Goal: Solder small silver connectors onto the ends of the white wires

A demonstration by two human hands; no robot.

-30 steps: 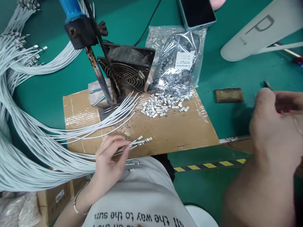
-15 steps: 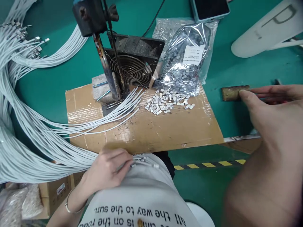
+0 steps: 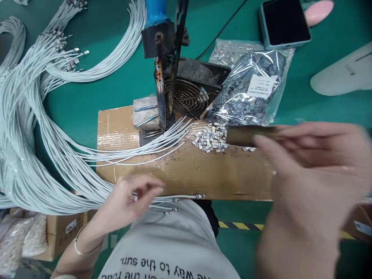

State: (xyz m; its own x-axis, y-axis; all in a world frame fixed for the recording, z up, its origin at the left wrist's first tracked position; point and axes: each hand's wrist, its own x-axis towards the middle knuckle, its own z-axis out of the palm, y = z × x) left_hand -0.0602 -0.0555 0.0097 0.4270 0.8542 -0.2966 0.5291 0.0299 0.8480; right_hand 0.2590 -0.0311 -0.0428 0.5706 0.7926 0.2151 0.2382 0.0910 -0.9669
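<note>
1 brown block (image 3: 241, 136) juts from the pinching right hand (image 3: 316, 166), center right.
Its long axis points left over connectors (image 3: 209, 138); left hand (image 3: 135, 197), lower left, is farther, fingertips narrowed, contents unclear.

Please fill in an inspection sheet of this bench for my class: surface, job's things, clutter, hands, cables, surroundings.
Surface: matte green tabletop, partly covered by a flat brown cardboard sheet.
Job's things: dark brown oblong block, blurred; thin white wires in large bundles; loose heap of small silvery connectors; blue-handled soldering iron with a stained metal barrel.
Clutter: black square fan with round grille; clear plastic bag of small grey pieces; teal-edged, dark-screened device; pink oval object.
Hands: right hand grips the block; left hand is beside wires, grip unclear.
Cables: thin black cord behind the fan.
Surroundings: yellow-and-black floor tape; brown cardboard box, lower left.
</note>
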